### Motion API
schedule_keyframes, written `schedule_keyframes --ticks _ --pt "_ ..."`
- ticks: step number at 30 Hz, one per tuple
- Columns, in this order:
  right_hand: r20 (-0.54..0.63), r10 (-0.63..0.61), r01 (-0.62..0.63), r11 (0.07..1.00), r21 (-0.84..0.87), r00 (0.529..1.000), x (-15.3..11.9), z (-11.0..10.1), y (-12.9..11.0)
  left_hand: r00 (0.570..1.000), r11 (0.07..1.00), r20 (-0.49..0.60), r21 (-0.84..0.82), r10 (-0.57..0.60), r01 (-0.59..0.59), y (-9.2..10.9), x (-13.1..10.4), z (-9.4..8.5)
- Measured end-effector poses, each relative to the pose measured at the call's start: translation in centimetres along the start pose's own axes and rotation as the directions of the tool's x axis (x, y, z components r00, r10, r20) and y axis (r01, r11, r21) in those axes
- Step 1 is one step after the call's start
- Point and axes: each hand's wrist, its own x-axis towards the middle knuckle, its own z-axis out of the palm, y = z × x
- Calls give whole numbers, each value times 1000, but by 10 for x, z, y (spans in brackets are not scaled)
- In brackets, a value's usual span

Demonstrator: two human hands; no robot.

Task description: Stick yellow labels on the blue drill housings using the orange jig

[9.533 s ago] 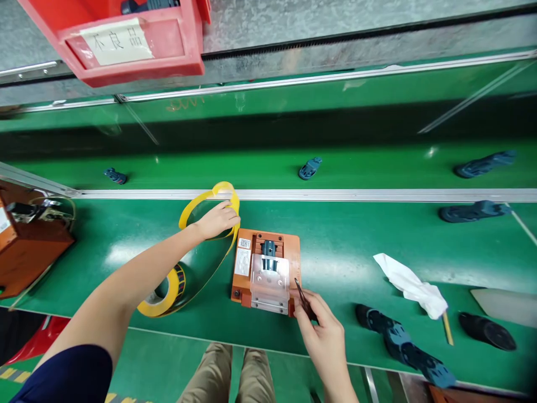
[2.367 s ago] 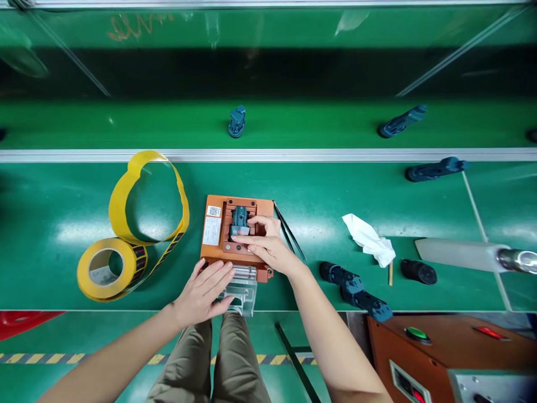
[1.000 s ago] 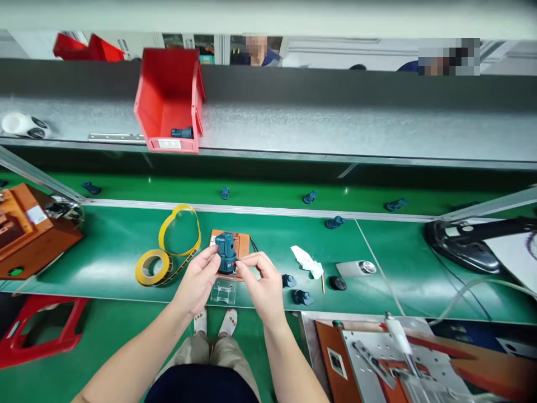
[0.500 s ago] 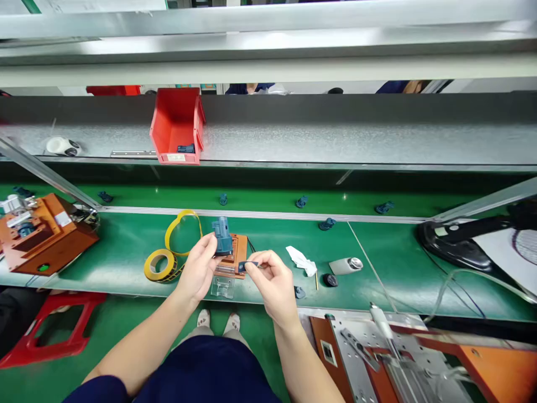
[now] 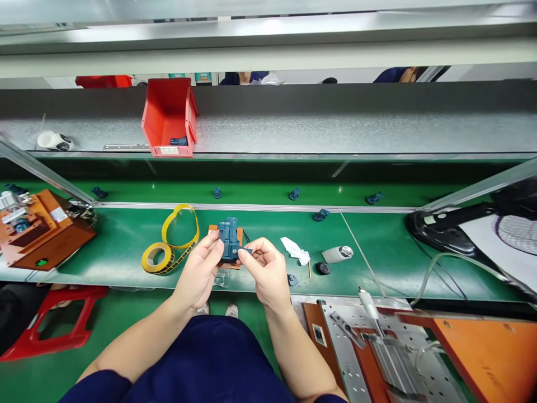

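My left hand point(image 5: 200, 273) is closed round a dark blue plastic housing point(image 5: 229, 230), held upright over the bench. Between the thumb and fingers of my right hand point(image 5: 271, 273) is a small dark flat strip point(image 5: 245, 250). The strip lies against the lower right side of the housing, its left part overlapping it; whether it sticks there I cannot tell. Behind the housing, an orange fixture point(image 5: 213, 229) is mostly hidden. A clear plastic piece point(image 5: 221, 279) shows below my left fingers.
Left of my hands lies a yellow tape roll point(image 5: 146, 258) with a loose strip. A white tissue point(image 5: 294, 249), white bottle point(image 5: 337, 255) and black cap point(image 5: 323, 268) lie right. A red bin point(image 5: 171, 120) stands on the shelf. Metal machinery point(image 5: 356, 358) occupies the lower right.
My right hand has brought the dark strip leftward and up against the housing; before, they were apart. The housing has shifted slightly right. The camera view has tilted a little.
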Motion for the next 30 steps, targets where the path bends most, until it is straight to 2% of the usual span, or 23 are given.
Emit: schedule_keyframes --ticks 11,24,30 --pt "23 53 -53 998 14 998 -1 2 -5 999 1000 30 -13 -11 11 1 -3 -3" --pt "15 75 -75 997 7 997 -3 8 -6 999 998 -23 -43 -47 46 2 -6 -6" --pt "15 102 -103 994 23 995 -5 9 -8 999 1000 50 12 -17 17 0 -9 -10"
